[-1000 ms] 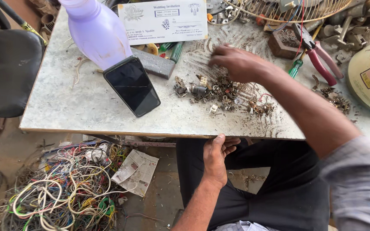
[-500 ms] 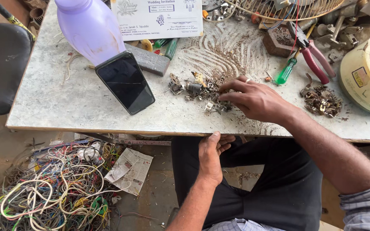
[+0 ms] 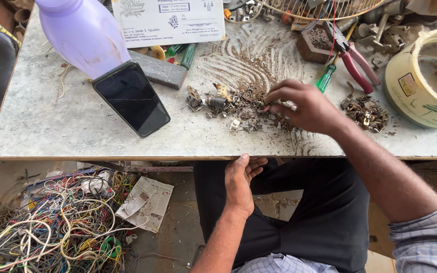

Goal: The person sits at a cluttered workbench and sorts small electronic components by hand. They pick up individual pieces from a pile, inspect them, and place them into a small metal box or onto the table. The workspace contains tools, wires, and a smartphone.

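Right hand (image 3: 304, 106) now farther from tape roll (image 3: 423, 83)

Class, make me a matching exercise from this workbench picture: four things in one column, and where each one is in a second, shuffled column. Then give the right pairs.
Things
1. phone
2. right hand
3. left hand
4. tangle of wires

Places
A. on the floor under the table's left end
B. below the table edge, over the lap
C. propped against the purple bottle
D. on the pile of small metal scrap

Pairs: 1-C, 2-D, 3-B, 4-A
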